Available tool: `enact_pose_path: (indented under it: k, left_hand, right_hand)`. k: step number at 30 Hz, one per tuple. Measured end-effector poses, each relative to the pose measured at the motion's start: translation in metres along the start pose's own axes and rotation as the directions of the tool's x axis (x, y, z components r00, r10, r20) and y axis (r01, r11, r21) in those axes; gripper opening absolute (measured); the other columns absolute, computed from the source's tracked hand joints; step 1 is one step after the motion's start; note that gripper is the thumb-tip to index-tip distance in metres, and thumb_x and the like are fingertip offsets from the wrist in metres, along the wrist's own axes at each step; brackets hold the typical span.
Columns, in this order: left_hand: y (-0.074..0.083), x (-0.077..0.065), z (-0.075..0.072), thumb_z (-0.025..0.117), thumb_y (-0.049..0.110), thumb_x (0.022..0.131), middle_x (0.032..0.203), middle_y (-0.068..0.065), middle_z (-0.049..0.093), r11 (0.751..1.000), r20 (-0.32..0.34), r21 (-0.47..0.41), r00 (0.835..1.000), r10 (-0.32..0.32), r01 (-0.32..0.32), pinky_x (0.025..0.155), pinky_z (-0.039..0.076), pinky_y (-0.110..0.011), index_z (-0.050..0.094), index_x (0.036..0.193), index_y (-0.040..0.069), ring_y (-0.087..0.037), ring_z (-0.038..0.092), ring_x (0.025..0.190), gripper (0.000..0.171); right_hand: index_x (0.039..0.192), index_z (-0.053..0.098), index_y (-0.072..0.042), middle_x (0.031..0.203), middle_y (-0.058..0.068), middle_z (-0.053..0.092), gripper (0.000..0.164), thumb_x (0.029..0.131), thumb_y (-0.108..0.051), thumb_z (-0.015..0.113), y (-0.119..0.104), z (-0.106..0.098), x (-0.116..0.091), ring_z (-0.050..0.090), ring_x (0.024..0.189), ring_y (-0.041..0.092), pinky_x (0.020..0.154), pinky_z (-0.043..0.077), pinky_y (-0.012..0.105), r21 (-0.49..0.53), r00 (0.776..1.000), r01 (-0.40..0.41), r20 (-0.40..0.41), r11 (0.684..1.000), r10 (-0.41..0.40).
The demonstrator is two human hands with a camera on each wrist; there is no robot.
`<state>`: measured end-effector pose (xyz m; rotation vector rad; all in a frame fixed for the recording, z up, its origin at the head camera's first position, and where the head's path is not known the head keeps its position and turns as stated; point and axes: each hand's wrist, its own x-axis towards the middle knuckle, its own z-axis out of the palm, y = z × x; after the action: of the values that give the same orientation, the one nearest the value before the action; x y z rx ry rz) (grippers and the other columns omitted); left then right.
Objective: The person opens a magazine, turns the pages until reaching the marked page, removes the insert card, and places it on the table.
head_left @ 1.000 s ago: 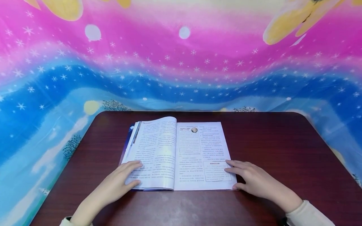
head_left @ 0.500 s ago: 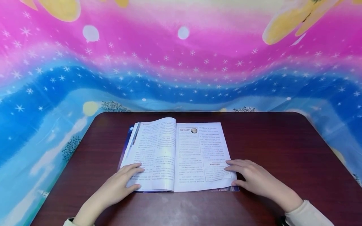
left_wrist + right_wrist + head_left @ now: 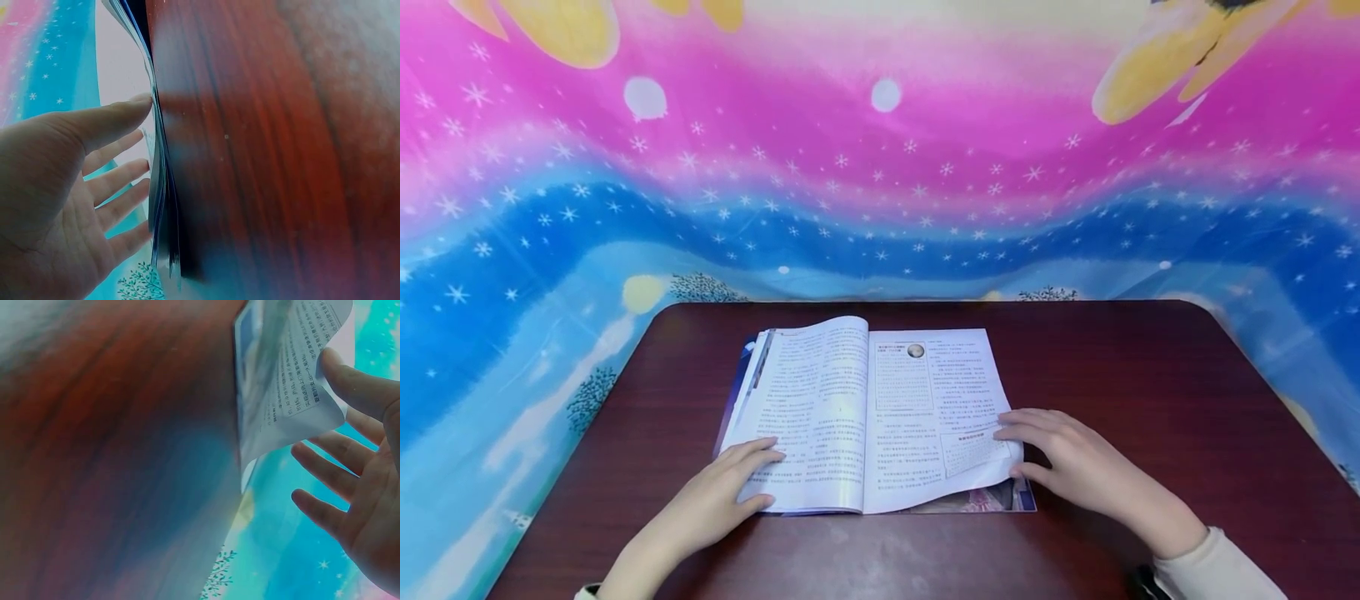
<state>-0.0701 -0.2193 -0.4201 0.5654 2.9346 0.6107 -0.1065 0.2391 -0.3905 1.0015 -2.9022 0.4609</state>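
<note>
An open magazine lies on the dark wooden table, its left pages bulging near the spine. My left hand rests on the lower left of the left page, fingers extended and thumb at the bottom edge. In the left wrist view, the thumb and fingertips of that hand touch the stack of pages from the side. At the right edge, my right hand pinches the right page, thumb on its underside. The page's lower corner is lifted and curved, with a colour-printed page showing beneath.
The brown table extends around the magazine, with rounded far corners. Behind it hangs a pink and blue backdrop cloth with snowflakes, which also runs down along both sides of the table.
My right hand has raised the lower right corner of the page and drawn it slightly up and inward, uncovering the printed page below. The left hand stays nearly in place.
</note>
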Motion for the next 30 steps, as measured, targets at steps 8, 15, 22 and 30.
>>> enact_pose_path:
  k: [8,15,22,30]
  left_hand:
    - [0.002,-0.001,0.002,0.079,0.019,0.085,0.144,-0.01,0.051,1.0,0.01,0.001,1.0,-0.018,0.018,0.105,0.041,-0.052,0.063,0.13,0.01,-0.032,0.046,0.133,0.049]
    - [0.001,-0.001,0.001,0.079,0.019,0.085,0.144,-0.01,0.051,1.0,-0.001,0.007,1.0,-0.01,0.01,0.105,0.041,-0.052,0.063,0.13,0.01,-0.032,0.047,0.133,0.049]
    - [0.002,-0.001,0.0,0.079,0.018,0.085,0.144,-0.009,0.052,1.0,-0.007,0.007,1.0,-0.006,0.006,0.105,0.041,-0.052,0.063,0.13,0.011,-0.032,0.047,0.133,0.048]
    - [0.013,0.009,0.001,0.074,0.019,0.09,0.132,0.004,0.062,1.0,-0.099,0.017,0.995,0.014,-0.013,0.099,0.047,-0.047,0.068,0.124,0.02,-0.019,0.056,0.124,0.034]
  right_hand:
    - [0.113,0.073,-0.012,0.125,0.007,0.066,0.04,0.076,-0.02,0.087,-0.006,-0.008,0.011,0.059,0.118,0.03,0.097,0.047,0.052,-0.005,0.992,0.064,-0.106,0.998,-0.064]
    - [0.109,0.073,-0.013,0.12,0.002,0.067,0.04,0.073,-0.021,0.088,-0.012,-0.017,0.023,0.058,0.118,0.026,0.099,0.043,0.048,-0.012,0.959,0.15,-0.241,0.989,-0.149]
    - [0.108,0.072,-0.016,0.117,-0.001,0.066,0.039,0.073,-0.023,0.087,-0.021,-0.023,0.034,0.057,0.118,0.024,0.104,0.038,0.04,0.003,0.931,0.206,-0.309,0.979,-0.195]
    - [0.109,0.072,-0.016,0.118,-0.001,0.066,0.036,0.077,-0.027,0.085,-0.03,-0.031,0.046,0.055,0.121,0.023,0.105,0.037,0.041,0.01,0.922,0.239,-0.316,0.971,-0.224]
